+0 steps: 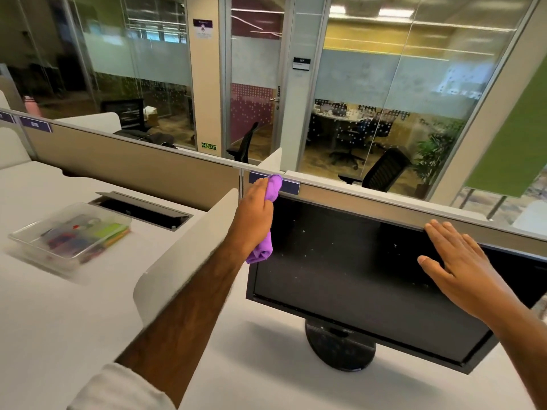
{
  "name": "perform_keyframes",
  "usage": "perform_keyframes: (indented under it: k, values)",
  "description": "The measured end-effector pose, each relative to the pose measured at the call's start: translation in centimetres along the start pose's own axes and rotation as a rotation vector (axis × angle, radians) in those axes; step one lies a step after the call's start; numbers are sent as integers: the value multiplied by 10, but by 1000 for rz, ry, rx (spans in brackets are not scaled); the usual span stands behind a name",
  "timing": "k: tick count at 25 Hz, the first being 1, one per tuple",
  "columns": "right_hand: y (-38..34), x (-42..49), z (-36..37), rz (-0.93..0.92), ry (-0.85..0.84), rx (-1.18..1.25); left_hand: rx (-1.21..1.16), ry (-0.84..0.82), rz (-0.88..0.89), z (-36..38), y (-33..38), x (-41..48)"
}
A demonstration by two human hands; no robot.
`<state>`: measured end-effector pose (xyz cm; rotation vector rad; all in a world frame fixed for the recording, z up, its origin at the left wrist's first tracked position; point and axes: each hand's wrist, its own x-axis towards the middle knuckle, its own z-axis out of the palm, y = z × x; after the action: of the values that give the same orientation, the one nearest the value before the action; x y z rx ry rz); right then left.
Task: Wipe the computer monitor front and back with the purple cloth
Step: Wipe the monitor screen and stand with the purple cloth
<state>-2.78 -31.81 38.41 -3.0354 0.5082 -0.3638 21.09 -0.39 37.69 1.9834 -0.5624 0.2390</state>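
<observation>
A black computer monitor (340, 270) on a round black stand stands on the white desk, its dark screen speckled with dust. My left hand (254, 214) grips the purple cloth (270, 220) at the monitor's upper left corner; the cloth sticks out above and below my fist. My right hand (455, 261) lies flat with straight fingers against the upper right part of the screen, fingertips at the top edge.
A white curved divider panel (183, 261) stands just left of the monitor. A clear plastic tray (71, 232) with stationery and an open cable hatch (142, 210) sit on the left desk. A beige partition (133, 164) runs behind the monitor, with glass-walled rooms beyond.
</observation>
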Motion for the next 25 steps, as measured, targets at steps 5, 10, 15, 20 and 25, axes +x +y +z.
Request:
perform_keyframes:
  k: [5,10,15,20,25]
  values:
    - [-3,1,-1,4,-1,2,505,-105,69,24,23,5]
    - [-8,0,-3,13,-4,-11,535,-233,167,62,71,-13]
    - [-11,-1,-2,27,20,-9,505,-445,167,93,119,-25]
    - [-29,-6,7,53,148,61,404,-582,153,114,150,-35]
    - [-68,-17,12,138,520,297,377,-726,31,122,176,-27]
